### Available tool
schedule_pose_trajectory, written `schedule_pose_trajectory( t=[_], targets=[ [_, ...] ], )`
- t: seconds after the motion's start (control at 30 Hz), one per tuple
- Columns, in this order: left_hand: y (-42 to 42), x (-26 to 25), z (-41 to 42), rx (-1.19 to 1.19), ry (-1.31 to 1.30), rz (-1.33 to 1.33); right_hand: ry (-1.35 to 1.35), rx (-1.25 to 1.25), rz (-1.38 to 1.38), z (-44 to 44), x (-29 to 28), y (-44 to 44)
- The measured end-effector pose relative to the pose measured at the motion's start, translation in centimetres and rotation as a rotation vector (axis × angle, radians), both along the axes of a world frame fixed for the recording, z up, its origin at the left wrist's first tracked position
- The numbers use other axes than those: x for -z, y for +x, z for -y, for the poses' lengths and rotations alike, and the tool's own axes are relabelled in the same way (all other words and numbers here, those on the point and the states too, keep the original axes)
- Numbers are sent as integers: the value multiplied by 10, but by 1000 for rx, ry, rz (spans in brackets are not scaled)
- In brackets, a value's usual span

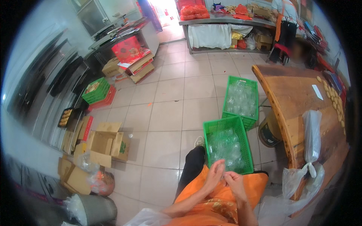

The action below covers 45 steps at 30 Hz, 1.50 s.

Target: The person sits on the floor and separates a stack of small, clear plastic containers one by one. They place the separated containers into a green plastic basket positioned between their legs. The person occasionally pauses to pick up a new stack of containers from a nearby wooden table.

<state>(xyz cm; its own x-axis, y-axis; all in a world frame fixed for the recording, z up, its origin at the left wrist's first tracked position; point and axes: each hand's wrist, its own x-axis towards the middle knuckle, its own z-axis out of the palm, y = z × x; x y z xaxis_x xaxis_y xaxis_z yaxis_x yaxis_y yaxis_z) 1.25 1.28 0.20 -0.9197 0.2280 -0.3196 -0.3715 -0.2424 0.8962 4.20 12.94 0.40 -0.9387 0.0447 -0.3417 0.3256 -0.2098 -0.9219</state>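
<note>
Over the near edge of a green plastic crate, my left hand has its fingers curled round a small clear plastic item. My right hand is close beside it, fingertips pinched at the item's right side; what they pinch is too small to tell. Clear plastic containers fill much of the crate. Behind it, a second green crate holds more clear containers. An orange apron covers my lap under both forearms.
A wooden table with a bundle of clear plastic bags stands at the right, a bucket beneath its edge. Open cardboard boxes and a grey bucket stand at the left. Another person is at the back right.
</note>
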Motion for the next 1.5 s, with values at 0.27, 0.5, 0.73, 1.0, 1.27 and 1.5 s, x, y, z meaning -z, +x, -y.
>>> schedule_pose_trajectory(
  t=[0.27,0.5,0.73,1.0,1.27,1.5],
  targets=[
    [4,16,1,-21,-109,-138,23,7,-39,10,-12,8],
    [7,15,1,-22,-125,-204,44,21,28,11,-20,9],
    [10,-6,3,55,68,-23,-9,1,104,8,-11,4],
    [4,11,5,-39,97,-75,333,178,-214,9,-4,-4],
    [-4,-3,7,-41,53,-36,1130,188,-376,-44,29,-37],
    [-3,-3,6,-47,27,-36,211,-12,-69,11,-6,-4]
  ],
)
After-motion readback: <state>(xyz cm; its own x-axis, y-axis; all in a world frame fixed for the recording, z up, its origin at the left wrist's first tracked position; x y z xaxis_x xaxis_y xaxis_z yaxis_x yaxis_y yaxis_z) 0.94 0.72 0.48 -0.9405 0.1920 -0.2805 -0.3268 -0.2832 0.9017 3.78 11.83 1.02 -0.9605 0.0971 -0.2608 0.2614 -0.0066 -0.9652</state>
